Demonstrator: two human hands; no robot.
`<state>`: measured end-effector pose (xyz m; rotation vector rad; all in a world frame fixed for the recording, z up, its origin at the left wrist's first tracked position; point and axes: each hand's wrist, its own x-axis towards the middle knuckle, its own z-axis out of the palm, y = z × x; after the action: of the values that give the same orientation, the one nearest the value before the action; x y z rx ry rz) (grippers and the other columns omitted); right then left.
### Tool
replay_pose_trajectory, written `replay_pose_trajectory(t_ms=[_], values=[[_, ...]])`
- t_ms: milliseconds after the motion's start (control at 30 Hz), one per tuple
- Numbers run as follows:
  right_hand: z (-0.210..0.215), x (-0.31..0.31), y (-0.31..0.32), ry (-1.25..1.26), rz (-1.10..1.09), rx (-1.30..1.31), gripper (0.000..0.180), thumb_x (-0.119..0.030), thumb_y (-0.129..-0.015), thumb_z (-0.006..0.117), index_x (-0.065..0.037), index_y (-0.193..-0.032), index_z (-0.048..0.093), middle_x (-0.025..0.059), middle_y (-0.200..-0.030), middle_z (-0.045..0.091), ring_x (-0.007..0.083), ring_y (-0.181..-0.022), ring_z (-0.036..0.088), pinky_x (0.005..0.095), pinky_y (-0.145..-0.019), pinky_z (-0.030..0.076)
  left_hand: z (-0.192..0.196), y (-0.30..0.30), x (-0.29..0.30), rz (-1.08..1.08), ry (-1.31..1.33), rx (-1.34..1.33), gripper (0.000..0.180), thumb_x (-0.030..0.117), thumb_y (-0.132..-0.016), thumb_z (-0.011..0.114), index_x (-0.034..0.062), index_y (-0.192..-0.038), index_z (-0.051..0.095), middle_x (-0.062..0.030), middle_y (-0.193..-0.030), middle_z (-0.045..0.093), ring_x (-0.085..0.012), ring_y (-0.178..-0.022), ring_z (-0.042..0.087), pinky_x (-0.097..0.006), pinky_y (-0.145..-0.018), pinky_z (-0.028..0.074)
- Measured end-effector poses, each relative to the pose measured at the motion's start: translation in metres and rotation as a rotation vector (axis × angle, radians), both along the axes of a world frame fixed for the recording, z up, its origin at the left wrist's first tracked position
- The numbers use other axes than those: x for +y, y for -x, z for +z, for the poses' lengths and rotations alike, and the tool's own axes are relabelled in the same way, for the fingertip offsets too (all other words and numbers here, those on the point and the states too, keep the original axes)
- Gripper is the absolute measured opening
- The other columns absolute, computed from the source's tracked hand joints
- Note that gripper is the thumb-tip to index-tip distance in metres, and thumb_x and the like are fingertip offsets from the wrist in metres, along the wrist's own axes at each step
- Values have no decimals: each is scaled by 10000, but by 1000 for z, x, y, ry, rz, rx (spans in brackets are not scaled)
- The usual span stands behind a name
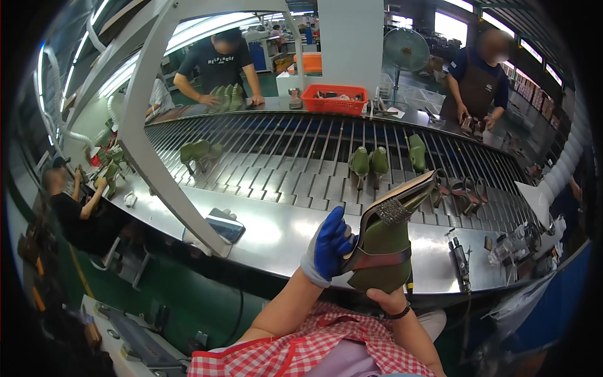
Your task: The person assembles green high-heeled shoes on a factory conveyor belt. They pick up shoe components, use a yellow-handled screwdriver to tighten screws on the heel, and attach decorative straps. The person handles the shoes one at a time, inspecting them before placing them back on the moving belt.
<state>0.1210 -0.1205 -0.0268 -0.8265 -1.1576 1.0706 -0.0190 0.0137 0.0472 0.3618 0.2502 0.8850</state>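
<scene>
Two hands at lower centre of the frame, above a red-and-white checked apron. Right hand, bare, dark band at wrist: thumb set against the lower end of a green shoe, other fingers mostly hidden behind it. Left hand, blue-palmed glove: fingers curled closed on the shoe's left edge. Shoe is tilted, right of centre, with a brown strap and a glittery band. Beyond, on the steel table: a slim dark tool at right, a phone left of centre. Farther, on the slatted conveyor, a green pair near centre, strappy sandals to its right. Far side: red basket at upper centre; co-workers at upper left and upper right, each handling shoes.
</scene>
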Motion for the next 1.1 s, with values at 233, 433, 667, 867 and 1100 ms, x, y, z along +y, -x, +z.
replay_pose_trajectory(t_ms=[233,433,667,867,1100], values=[[3,3,-5,121,154,91,584,-167,-754,705,10,-1271,497,110,-1188,590,220,-1077,574,349,-928,458,-10,6,7,-88,87,-95,472,287,-991,500,202,-564,318,54,-478,233,-96,-442,214,-241,-436,237],[-6,8,28,226,166,344,586,-113,-751,637,30,-1289,455,148,-1165,589,276,-1055,596,411,-935,477,-47,7,32,-114,310,-45,489,291,-959,555,199,-536,326,59,-479,248,-92,-448,254,-243,-434,258],[-10,12,31,364,171,397,403,-81,-809,574,37,-1194,559,117,-1101,634,204,-956,621,336,-865,510,-92,2,65,-144,290,113,480,304,-916,617,230,-551,315,55,-458,284,-80,-433,291,-248,-436,267],[10,23,37,442,245,363,308,-124,-786,618,13,-1061,592,62,-936,612,138,-795,598,291,-740,518,-92,56,87,-237,279,-18,442,320,-962,530,226,-570,349,69,-457,290,-60,-411,272,-235,-445,302],[0,5,15,392,69,410,276,-93,-782,614,13,-1036,632,65,-926,648,151,-850,602,303,-773,493,-62,-23,72,8,122,423,365,270,-948,582,208,-665,359,62,-514,250,-77,-449,284,-234,-425,270]])
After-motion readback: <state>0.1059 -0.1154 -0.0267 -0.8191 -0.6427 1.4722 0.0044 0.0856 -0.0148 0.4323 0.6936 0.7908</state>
